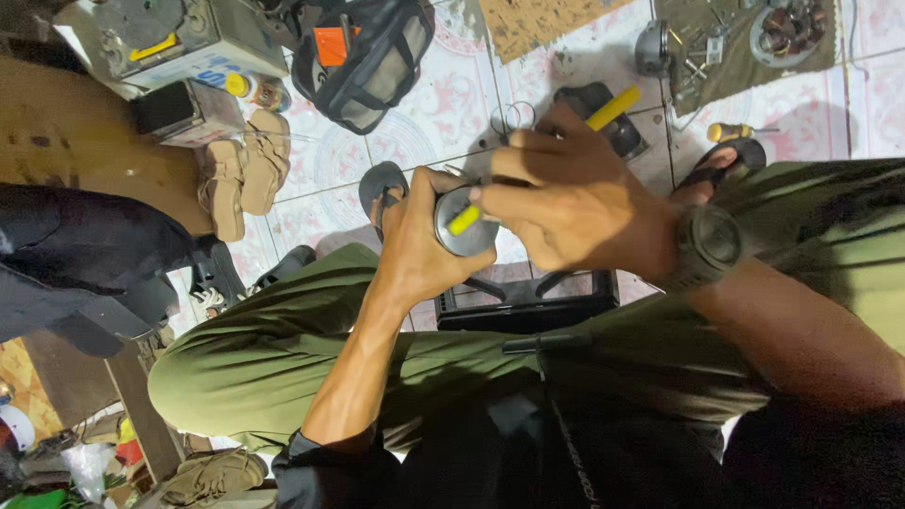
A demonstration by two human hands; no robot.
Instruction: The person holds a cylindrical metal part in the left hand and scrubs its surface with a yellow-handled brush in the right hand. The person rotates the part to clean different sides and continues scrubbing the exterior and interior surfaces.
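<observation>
I look down from the head camera at both hands working above the knees. My left hand (415, 240) is wrapped around a dark round metal part (465, 222), fingers curled tight about its rim, holding it up over the tiled floor (443, 104). My right hand (566, 203) grips a yellow-handled tool (613, 108); the fingers are closed narrow on the shaft, and the yellow tip (462, 221) lies across the face of the round part, touching it. A dark wristwatch (709, 243) sits on the right wrist.

Both legs wear olive trousers (283, 349). Below the hands stands a black frame-like stand (528, 302) on the floor. A foot in a dark sandal (382, 188) shows just beside the left hand. A second sandal (726, 160) lies near the right wrist, with a small wooden-handled tool (731, 132) just above it.

Further off I note a pair of tan sandals (245, 170), a black bag with an orange patch (363, 57), a grey machine housing (170, 42), and a cloth carrying metal parts and a wound stator (792, 33).
</observation>
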